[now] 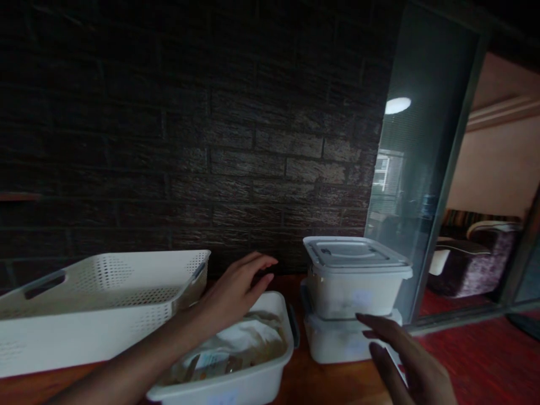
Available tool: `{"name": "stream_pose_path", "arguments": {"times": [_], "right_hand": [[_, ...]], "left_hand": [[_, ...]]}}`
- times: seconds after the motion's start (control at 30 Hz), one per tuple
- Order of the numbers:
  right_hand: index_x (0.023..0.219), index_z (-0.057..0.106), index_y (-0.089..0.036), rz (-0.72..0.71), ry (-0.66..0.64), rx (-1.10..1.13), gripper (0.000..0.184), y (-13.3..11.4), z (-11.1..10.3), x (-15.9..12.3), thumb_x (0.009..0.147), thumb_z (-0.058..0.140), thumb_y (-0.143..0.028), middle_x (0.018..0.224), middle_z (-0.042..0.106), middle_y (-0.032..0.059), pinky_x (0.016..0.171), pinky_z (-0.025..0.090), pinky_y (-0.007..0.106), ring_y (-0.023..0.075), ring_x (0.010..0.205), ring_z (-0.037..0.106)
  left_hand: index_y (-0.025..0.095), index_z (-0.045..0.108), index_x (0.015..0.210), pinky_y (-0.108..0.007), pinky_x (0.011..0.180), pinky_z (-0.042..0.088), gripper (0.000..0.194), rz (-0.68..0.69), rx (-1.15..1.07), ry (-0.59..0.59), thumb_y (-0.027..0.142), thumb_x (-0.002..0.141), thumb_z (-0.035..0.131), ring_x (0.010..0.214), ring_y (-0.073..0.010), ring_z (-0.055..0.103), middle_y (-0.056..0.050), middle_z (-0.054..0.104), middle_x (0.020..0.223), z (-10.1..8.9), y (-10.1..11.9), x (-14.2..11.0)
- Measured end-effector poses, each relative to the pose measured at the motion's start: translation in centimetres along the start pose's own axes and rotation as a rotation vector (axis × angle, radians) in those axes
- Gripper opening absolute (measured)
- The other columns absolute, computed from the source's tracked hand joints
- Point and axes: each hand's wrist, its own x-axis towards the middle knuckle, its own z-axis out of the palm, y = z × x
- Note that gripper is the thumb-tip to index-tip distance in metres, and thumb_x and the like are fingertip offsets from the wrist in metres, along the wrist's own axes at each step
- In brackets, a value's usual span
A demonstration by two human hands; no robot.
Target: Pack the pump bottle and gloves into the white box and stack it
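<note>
My left hand reaches over an open white plastic container, fingers and thumb apart, holding nothing. Inside that container lie a crumpled white plastic bag and a small labelled packet; my forearm covers part of them. To the right, two lidded white containers stand stacked: the upper container has a grey lid, and the lower container sits beneath it. My right hand is in front of the stack's right side, thumb and fingers apart. A pale strip shows behind its fingers; I cannot make out what it is.
A large white perforated basket stands at the left on the wooden table. Behind is a dark brick wall. At the right are a glass door panel, a red floor and a purple sofa.
</note>
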Motion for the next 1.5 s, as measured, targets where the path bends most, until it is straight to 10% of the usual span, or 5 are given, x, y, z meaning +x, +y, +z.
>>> {"name": "stream_pose_path", "arguments": {"times": [0.23, 0.53, 1.03, 1.5], "right_hand": [[0.122, 0.070, -0.029, 0.252, 0.289, -0.081, 0.035, 8.6, -7.3, 6.6, 0.097, 0.055, -0.049, 0.122, 0.074, 0.0063, 0.098, 0.053, 0.040, 0.0288, 0.108, 0.070], [0.123, 0.075, -0.023, 0.290, 0.059, 0.063, 0.045, 17.2, -7.1, 10.6, 0.099, 0.045, -0.045, 0.137, 0.070, 0.0071, 0.120, 0.035, 0.049, 0.0304, 0.133, 0.060], [0.141, 0.064, -0.024, 0.259, 0.055, 0.275, 0.049, 15.0, -8.1, 9.4, 0.100, 0.053, -0.049, 0.148, 0.061, 0.0063, 0.126, 0.023, 0.049, 0.0290, 0.144, 0.049], [0.140, 0.062, -0.044, 0.023, 0.305, 0.140, 0.051, 6.4, -7.5, 7.7, 0.089, 0.065, -0.048, 0.148, 0.058, 0.0020, 0.114, 0.043, 0.061, 0.0406, 0.135, 0.055]], "left_hand": [[0.026, 0.057, 0.140, -0.032, 0.102, 0.052, 0.040, 0.295, 0.087, -0.023, 0.016, 0.102, 0.051, 0.116, -0.0189, 0.063, -0.005, 0.065, 0.128, 3.0, -0.5, 6.9], [0.025, 0.064, 0.133, -0.032, 0.100, 0.053, 0.037, 0.414, 0.218, -0.063, 0.014, 0.102, 0.047, 0.117, -0.0198, 0.064, -0.006, 0.068, 0.129, 4.4, -0.5, 8.4], [0.025, 0.070, 0.124, -0.029, 0.091, 0.055, 0.033, 0.563, 0.288, 0.119, 0.016, 0.104, 0.045, 0.110, -0.0186, 0.069, -0.005, 0.074, 0.124, 3.3, -0.2, 8.3], [0.024, 0.072, 0.119, -0.037, 0.098, 0.059, 0.028, 0.504, 0.123, 0.493, 0.013, 0.095, 0.063, 0.115, -0.0224, 0.071, -0.005, 0.077, 0.120, -4.6, 2.9, 2.1]]}}
